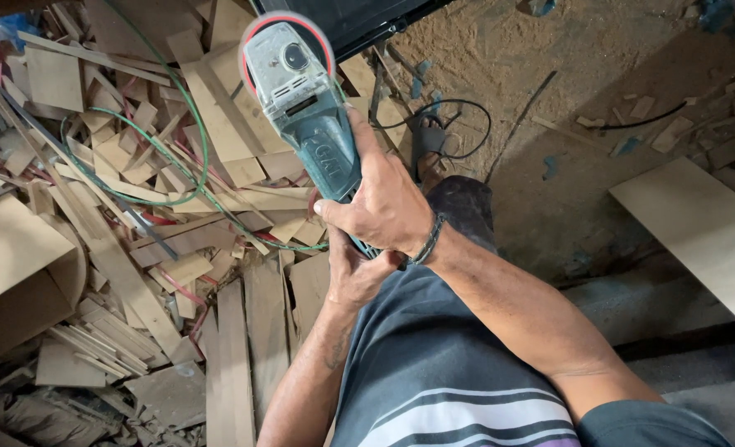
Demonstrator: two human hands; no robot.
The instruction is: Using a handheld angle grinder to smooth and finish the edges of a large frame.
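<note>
I hold a teal angle grinder (305, 108) upright in front of me, its grey gear head and round disc with a red rim pointing away. My right hand (384, 203) is wrapped around the grinder's body from above. My left hand (355, 277) grips the lower end of the body just beneath it. Part of the handle is hidden by both hands. A dark bracelet sits on my right wrist.
Plywood offcuts and strips (136, 215) lie heaped on the left, with a green cord (194, 124) looped over them. A cardboard box (16, 273) stands far left. A black cable (458, 124) runs over the sawdust floor. A pale board (698, 232) lies at right.
</note>
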